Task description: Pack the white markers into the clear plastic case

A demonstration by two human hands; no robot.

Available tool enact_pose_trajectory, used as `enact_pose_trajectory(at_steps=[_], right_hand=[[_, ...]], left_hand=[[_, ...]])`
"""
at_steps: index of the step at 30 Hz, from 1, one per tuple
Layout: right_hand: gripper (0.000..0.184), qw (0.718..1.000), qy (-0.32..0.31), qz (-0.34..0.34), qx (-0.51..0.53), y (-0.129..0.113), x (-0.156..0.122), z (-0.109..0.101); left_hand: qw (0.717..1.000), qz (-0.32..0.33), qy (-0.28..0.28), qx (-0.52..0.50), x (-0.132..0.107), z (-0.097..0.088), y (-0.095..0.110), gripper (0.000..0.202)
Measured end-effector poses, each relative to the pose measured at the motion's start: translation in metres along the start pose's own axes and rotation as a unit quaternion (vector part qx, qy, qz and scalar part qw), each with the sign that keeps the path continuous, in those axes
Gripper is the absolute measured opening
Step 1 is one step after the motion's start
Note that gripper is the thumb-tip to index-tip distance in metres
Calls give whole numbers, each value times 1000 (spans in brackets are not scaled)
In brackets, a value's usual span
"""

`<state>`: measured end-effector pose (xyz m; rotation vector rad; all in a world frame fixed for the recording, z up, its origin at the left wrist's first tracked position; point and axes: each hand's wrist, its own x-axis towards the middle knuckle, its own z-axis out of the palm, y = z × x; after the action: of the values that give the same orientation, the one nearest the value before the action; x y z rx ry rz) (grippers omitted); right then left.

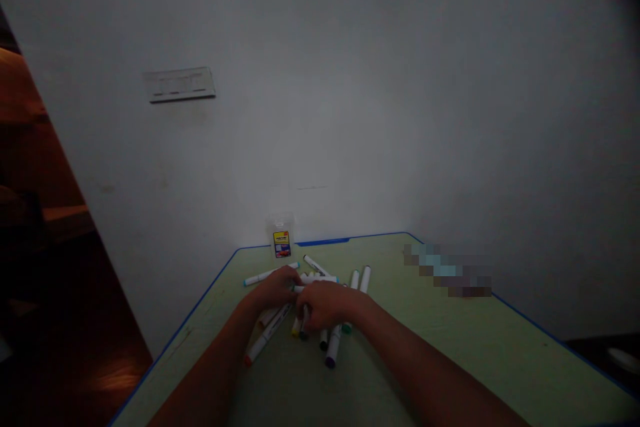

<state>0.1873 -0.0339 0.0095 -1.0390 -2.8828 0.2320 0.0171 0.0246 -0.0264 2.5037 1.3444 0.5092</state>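
Observation:
Several white markers with coloured ends lie in a loose pile on the pale green table (pixel 450 340). My left hand (pixel 278 288) curves over the pile's left side, its fingers closed at the end of a white marker (pixel 299 289). From the right, my right hand (pixel 326 303) has its fingers curled around the other end of that marker; its grip is partly hidden. Below the hands lie a red-ended marker (pixel 270 337) and a dark purple-ended marker (pixel 333 347). A blue-ended marker (pixel 263 276) rests behind my left hand.
A clear plastic case (pixel 282 240) with a yellow and blue label stands at the table's back edge, by the wall. Two white markers, one of them a long marker (pixel 365 279), lie right of the pile. A blurred-out patch (pixel 447 270) covers something at the right edge.

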Motion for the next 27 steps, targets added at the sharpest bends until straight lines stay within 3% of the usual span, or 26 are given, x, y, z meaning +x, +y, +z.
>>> enact_pose_trajectory(at_steps=[7,13,19,27], right_hand=[[21,998,3,52,-33,3,-1,-1],[31,1000,19,-10,3,0,4,3],[25,999,12,37,-27,1,2,3],[44,997,30,-68,-5,-18,4,8]], left_hand=[[1000,-3,1,3,1,-1,1,25],[1000,-1,-2,-3,1,-1,2,26],[1000,0,3,-4,1,-1,2,26],[1000,-3,3,-3,2,0,1,25]])
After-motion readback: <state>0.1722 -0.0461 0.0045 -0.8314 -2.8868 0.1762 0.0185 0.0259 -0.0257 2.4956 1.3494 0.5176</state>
